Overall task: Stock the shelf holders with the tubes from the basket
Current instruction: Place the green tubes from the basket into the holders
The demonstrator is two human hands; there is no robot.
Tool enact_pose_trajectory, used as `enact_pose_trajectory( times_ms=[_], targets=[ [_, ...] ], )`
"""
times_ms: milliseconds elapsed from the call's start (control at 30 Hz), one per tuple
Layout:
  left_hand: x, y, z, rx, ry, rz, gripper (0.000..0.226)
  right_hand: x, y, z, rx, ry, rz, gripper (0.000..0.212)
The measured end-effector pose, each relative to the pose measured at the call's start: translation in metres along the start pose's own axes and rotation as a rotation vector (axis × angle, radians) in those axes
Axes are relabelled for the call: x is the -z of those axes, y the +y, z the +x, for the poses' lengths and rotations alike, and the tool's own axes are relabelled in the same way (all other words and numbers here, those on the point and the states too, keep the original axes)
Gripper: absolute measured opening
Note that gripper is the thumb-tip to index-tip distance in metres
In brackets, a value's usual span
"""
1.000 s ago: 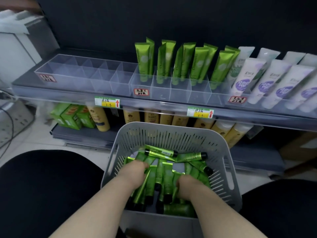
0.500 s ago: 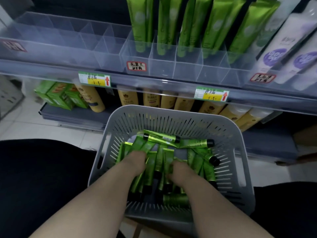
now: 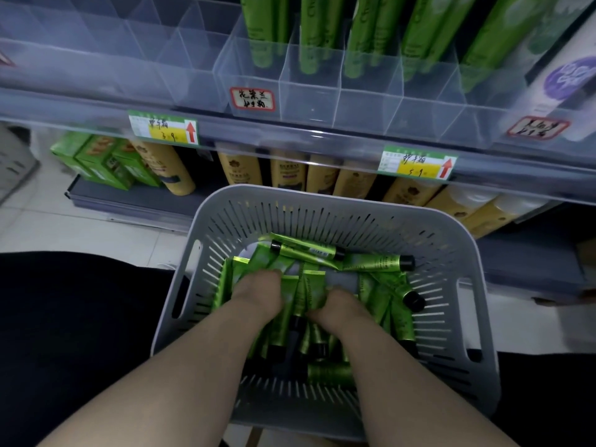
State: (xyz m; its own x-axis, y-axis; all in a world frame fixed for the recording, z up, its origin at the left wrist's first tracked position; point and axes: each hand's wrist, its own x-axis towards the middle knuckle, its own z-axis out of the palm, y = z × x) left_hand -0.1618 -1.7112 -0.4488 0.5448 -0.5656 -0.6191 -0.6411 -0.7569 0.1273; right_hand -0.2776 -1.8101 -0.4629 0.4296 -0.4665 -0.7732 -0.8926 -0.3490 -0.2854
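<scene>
"Any numbers on the shelf's front rail (image 3: 290, 138)?"

"Two tags. The left price tag (image 3: 163, 128) has handwritten Chinese characters above a yellow field that seems to read '3 9', with a red arrow pointing up. The right price tag (image 3: 417, 163) has the same layout, and its number starts with a 5."

"And the holders?"

"The red-bordered label (image 3: 252, 99) on a clear holder (image 3: 309, 101) has two rows of handwritten Chinese that I can't make out. The far-right label (image 3: 537, 127) is a blur."

Tubes (image 3: 374, 262): glossy green, black caps, heaped crisscross inside the basket.
Basket (image 3: 322, 196): grey, slotted walls, just below the shelf edge.
Shelf holders (image 3: 309, 101): clear compartments; several hold upright stocked tubes (image 3: 258, 30).
</scene>
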Motion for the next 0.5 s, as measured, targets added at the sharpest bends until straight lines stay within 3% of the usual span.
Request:
enact_pose_trajectory(
  times_ms=[133, 300, 333, 433, 500],
  targets=[
    [0.008, 0.000, -0.005, 0.032, -0.009, -0.123, 0.042, 0.000, -0.003, -0.003, -0.005, -0.003, 0.037, 0.040],
    [0.013, -0.005, -0.013, 0.117, 0.007, -0.345, 0.020, 0.006, -0.003, -0.013, 0.015, -0.038, 0.037, 0.073],
    [0.013, -0.006, -0.016, 0.122, 0.021, -0.395, 0.015, 0.009, -0.004, -0.017, 0.005, -0.061, 0.057, 0.069],
    [0.018, -0.009, -0.023, 0.102, 0.066, -0.518, 0.019, 0.016, -0.004, -0.030, 0.043, -0.112, -0.001, 0.023],
    [0.021, -0.010, -0.030, 0.075, 0.106, -0.588, 0.022, 0.018, -0.005, -0.040, 0.085, -0.112, -0.055, 0.017]
  ],
)
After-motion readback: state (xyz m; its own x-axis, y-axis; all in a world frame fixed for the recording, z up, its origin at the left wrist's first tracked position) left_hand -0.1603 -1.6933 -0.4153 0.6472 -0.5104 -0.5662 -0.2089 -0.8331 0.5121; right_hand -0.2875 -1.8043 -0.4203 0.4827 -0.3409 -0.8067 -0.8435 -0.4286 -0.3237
